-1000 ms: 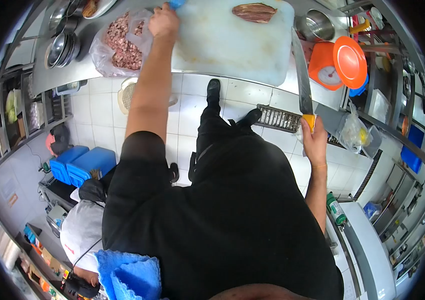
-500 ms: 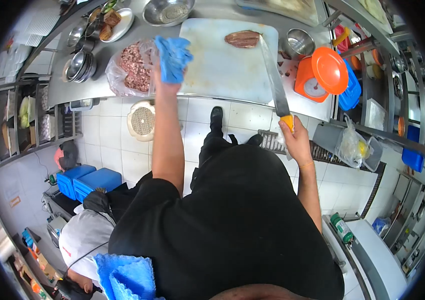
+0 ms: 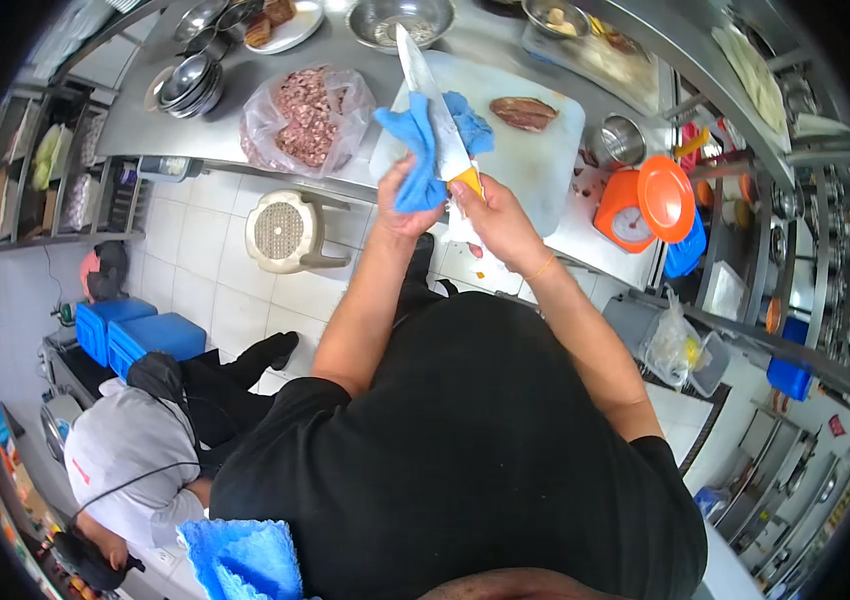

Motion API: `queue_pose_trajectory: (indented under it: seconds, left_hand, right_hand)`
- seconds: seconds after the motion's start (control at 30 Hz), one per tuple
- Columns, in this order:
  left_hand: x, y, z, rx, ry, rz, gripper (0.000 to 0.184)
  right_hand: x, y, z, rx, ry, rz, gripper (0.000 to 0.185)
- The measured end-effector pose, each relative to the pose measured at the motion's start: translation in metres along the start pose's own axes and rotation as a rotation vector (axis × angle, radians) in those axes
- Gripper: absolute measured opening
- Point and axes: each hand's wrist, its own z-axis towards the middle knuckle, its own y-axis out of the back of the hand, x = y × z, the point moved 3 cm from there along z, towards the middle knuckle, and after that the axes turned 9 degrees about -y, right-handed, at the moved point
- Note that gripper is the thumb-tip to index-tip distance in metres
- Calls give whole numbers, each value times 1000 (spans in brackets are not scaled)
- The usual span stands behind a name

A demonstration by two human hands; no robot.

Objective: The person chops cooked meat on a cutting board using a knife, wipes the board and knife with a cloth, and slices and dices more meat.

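Observation:
My left hand (image 3: 410,200) is closed on a blue cloth (image 3: 413,140), which is folded around the lower part of a knife blade. In my right hand (image 3: 497,222) is the knife (image 3: 442,110), gripped by its yellow handle with the long blade pointing up and away from me. Both hands are close together over the near edge of a white cutting board (image 3: 535,165). A dark piece of meat (image 3: 525,113) lies toward the board's far right. Left of the board sits a clear plastic bag of chopped meat (image 3: 305,115).
An orange scale (image 3: 625,215) and a small metal bowl (image 3: 620,140) stand right of the board. A wide metal bowl (image 3: 400,22) is behind it. Stacked bowls (image 3: 190,88) are at left. A plastic stool (image 3: 285,232) stands under the counter edge. Another person (image 3: 135,450) is at lower left.
My left hand has brought the blue cloth right and against the blade. My right hand has swung the knife left, away from the meat piece, to meet it.

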Motion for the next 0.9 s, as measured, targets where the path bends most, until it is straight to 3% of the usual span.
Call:
queue_pose_trajectory:
  seconds: [0.07,0.17,0.3,0.6,0.9]
  left_hand:
    - [-8,10,-6,-113,14,175,53]
    - [-17,11,1,-96,42,476,53]
    - [-33,2,9,-103,-20,517,42]
    - [-62,18,40,-329,-108,611,19]
    - [-149,35,98,-348,-270,539,26]
  right_hand:
    - [1,-9,6,27,-18,-24,34]
    - [-1,-20,16,31,15,-59,35]
    - [-1,-24,32,54,-31,-153,36]
    - [18,-37,52,72,-99,-310,39]
    - [45,-39,45,141,-147,-457,39]
